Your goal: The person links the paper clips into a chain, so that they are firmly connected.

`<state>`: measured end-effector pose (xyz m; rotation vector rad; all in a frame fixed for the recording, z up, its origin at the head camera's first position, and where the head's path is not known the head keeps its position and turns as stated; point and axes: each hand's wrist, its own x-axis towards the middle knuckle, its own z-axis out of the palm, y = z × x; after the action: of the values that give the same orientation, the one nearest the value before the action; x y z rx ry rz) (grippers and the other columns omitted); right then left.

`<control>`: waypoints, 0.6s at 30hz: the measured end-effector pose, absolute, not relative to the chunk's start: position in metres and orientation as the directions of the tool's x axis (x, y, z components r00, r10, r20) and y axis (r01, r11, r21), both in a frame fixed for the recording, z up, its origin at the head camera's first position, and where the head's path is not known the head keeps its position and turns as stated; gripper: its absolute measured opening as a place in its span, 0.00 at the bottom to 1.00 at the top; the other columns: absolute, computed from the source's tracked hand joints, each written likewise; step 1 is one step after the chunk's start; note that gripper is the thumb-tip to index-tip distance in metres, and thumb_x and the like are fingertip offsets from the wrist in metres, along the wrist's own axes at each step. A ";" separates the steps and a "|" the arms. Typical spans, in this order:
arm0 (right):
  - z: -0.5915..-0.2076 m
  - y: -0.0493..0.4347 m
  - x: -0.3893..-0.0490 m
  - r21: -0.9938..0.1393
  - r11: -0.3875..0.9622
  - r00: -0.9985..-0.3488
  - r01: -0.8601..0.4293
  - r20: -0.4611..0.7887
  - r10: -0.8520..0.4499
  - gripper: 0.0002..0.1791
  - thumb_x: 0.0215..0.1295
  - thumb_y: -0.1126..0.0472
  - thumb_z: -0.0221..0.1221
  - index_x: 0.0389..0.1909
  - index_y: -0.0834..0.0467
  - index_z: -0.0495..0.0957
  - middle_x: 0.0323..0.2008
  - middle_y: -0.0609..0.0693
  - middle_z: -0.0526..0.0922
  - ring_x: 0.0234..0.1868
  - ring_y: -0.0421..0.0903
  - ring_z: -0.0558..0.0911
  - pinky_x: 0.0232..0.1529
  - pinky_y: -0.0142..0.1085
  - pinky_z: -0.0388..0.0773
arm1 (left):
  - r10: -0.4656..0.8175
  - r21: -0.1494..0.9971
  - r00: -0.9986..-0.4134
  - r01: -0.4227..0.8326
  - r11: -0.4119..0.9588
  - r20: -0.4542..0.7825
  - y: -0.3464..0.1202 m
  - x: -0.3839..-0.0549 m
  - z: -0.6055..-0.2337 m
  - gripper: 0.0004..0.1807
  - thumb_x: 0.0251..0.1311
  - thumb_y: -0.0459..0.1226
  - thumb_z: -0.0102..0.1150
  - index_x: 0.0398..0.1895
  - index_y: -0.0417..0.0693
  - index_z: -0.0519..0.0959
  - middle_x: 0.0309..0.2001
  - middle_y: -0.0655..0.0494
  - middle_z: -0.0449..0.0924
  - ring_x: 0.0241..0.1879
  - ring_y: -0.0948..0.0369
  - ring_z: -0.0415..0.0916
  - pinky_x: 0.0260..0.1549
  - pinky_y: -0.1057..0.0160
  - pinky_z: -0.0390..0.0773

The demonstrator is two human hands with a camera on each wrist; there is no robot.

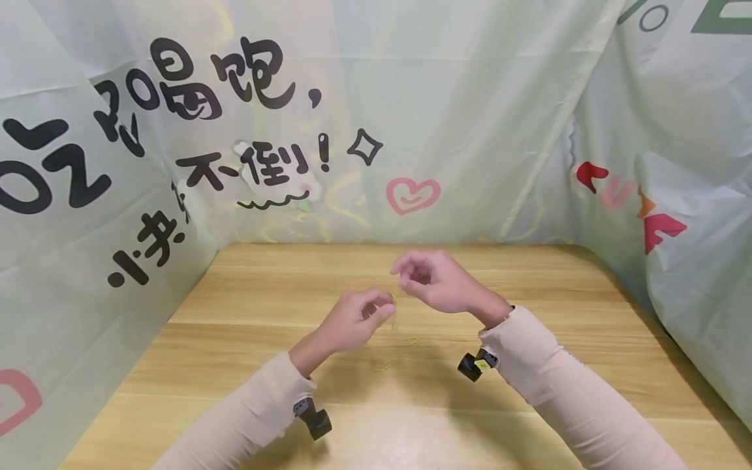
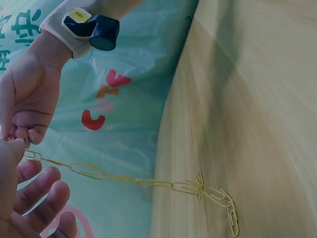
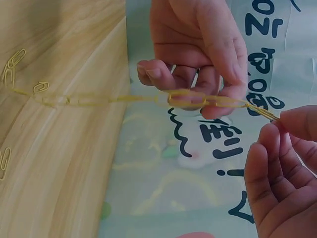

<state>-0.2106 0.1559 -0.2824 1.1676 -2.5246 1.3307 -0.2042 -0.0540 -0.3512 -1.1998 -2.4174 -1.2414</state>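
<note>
A chain of linked gold paper clips (image 3: 133, 98) hangs down to the table, blurred along part of its length. My right hand (image 1: 437, 282) pinches its top clip (image 3: 262, 112) between thumb and fingers. Lower and to the left, my left hand (image 1: 360, 320) is beside the upper chain, its fingers loosely bent and spread. In the right wrist view the chain crosses in front of the left fingers (image 3: 183, 77), and no firm grip shows. On the tabletop lie the chain's bottom clips (image 2: 225, 201). Apart from them is a single paper clip (image 3: 5, 163).
The wooden table (image 1: 235, 365) reaches back to a pale green printed cloth (image 1: 470, 130). That cloth also stands along the left and right sides. Dark cameras (image 1: 314, 418) are strapped on both wrists over light sleeves (image 1: 247, 411).
</note>
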 end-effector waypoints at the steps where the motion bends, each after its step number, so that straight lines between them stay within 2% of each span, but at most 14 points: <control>1: -0.283 0.156 -0.210 -0.681 0.342 -0.710 -0.647 0.375 -0.596 0.08 0.63 0.73 0.58 0.42 0.64 0.78 0.27 0.50 0.79 0.25 0.43 0.75 0.29 0.34 0.75 | 0.576 0.613 -0.670 0.716 0.333 0.469 -0.054 -0.204 -0.351 0.11 0.70 0.36 0.51 0.44 0.35 0.78 0.38 0.47 0.84 0.29 0.60 0.80 0.30 0.67 0.79; 9: -0.286 0.153 -0.210 -0.684 0.328 -0.703 -0.651 0.382 -0.599 0.08 0.63 0.73 0.58 0.42 0.64 0.78 0.28 0.48 0.80 0.26 0.43 0.77 0.30 0.36 0.76 | 0.532 0.635 -0.709 0.684 0.358 0.464 -0.049 -0.200 -0.348 0.11 0.70 0.37 0.51 0.43 0.37 0.78 0.39 0.49 0.82 0.32 0.58 0.79 0.33 0.65 0.79; 18: -0.292 0.150 -0.207 -0.706 0.319 -0.716 -0.633 0.375 -0.589 0.08 0.63 0.73 0.56 0.42 0.65 0.78 0.29 0.48 0.79 0.25 0.42 0.76 0.31 0.40 0.76 | 0.524 0.640 -0.673 0.715 0.282 0.522 -0.045 -0.201 -0.352 0.09 0.68 0.34 0.50 0.35 0.37 0.79 0.30 0.49 0.81 0.29 0.58 0.79 0.31 0.65 0.80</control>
<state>-0.2073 0.1502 -0.2925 1.1645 -2.5117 1.3794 -0.2013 -0.0450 -0.3524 -1.1507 -2.3388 -1.3404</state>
